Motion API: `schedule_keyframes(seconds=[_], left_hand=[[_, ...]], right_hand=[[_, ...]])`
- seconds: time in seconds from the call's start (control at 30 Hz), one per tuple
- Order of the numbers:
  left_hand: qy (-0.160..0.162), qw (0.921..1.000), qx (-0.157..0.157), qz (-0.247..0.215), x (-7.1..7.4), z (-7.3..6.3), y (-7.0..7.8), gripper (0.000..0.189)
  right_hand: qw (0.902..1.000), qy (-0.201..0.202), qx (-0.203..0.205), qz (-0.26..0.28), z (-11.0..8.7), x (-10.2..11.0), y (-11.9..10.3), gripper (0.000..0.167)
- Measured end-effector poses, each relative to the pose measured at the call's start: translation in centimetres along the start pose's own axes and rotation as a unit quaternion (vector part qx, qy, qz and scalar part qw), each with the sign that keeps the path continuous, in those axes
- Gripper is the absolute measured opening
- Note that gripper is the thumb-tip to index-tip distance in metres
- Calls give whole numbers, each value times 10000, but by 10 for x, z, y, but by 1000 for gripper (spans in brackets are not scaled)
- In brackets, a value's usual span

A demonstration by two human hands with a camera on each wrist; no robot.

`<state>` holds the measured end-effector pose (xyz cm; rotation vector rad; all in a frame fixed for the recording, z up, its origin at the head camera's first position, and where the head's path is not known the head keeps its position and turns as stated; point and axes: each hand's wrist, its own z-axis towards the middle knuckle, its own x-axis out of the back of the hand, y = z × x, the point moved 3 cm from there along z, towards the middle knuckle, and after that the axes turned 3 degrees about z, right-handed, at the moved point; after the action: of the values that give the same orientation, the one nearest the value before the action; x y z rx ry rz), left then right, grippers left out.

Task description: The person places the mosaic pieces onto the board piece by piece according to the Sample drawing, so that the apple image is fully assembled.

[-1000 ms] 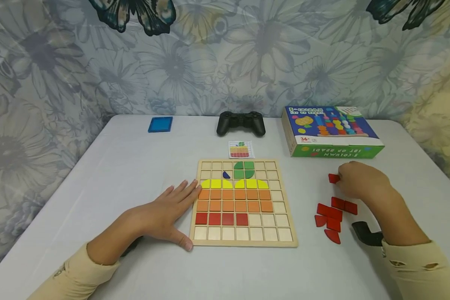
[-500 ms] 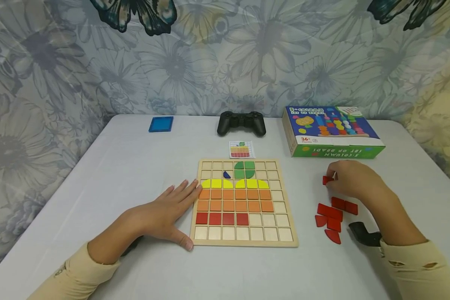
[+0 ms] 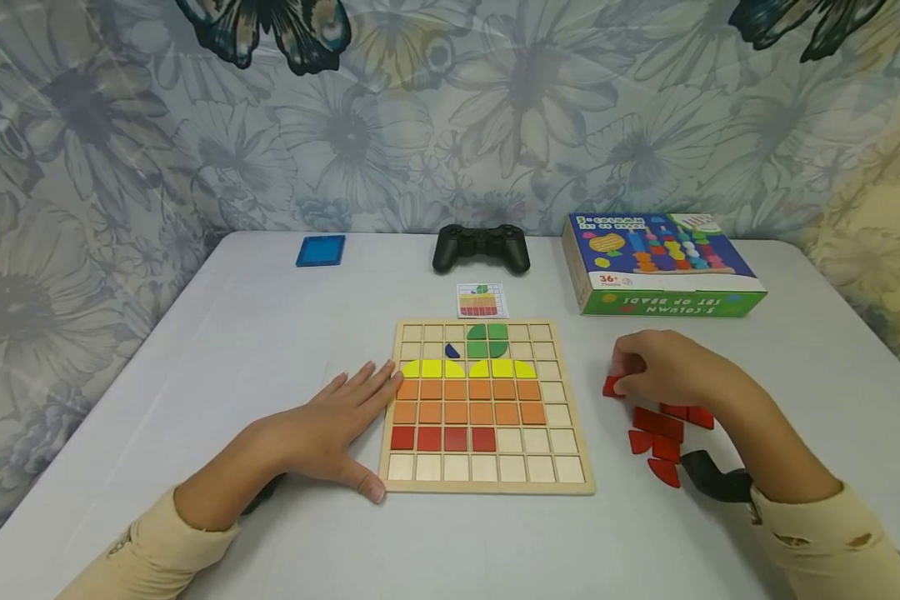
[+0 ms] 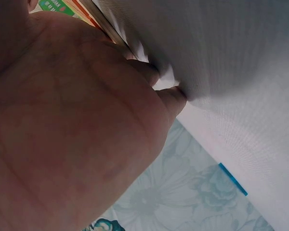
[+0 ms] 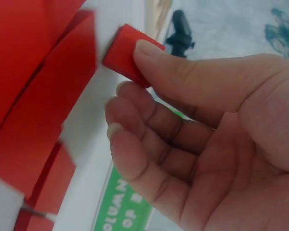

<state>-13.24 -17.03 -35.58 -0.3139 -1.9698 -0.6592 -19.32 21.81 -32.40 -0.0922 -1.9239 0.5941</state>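
Note:
My right hand (image 3: 671, 371) pinches a small red square tile (image 5: 121, 54) by the thumb, low over the tabletop beside the loose red tiles (image 3: 658, 423). Its other fingers are curled behind the tile in the right wrist view. Spread out, my left hand (image 3: 328, 440) rests at the left edge of a wooden grid board (image 3: 487, 488), fingertips and thumb right at the frame. Green pieces (image 3: 487, 340) and a dark blue piece (image 3: 452, 351) lie in the board's upper cells. Below come a yellow row (image 3: 432, 368), orange squares (image 3: 456, 412) and several red squares (image 3: 429, 438) at the left.
A small pattern card (image 3: 482, 301) lies just behind the board, with a black game controller (image 3: 481, 247) farther back. The bead-set box (image 3: 663, 262) stands at the back right, and a blue square tray (image 3: 320, 251) lies at the back left.
My right hand has moved left and toward me, bringing the red square tile from the far side of the loose pile. My left hand and the board have stayed put.

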Motion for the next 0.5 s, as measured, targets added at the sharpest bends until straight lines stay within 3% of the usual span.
schedule_keyframes(seconds=[0.23,0.5], left_hand=[[-7,10000,42,79,0,1,0,138],[-21,9999,101,86,0,1,0,138]], right_hand=[[9984,270,386,297,-6,-6,-32,12],[9909,212,1121,718,-15,-33,-82,17]])
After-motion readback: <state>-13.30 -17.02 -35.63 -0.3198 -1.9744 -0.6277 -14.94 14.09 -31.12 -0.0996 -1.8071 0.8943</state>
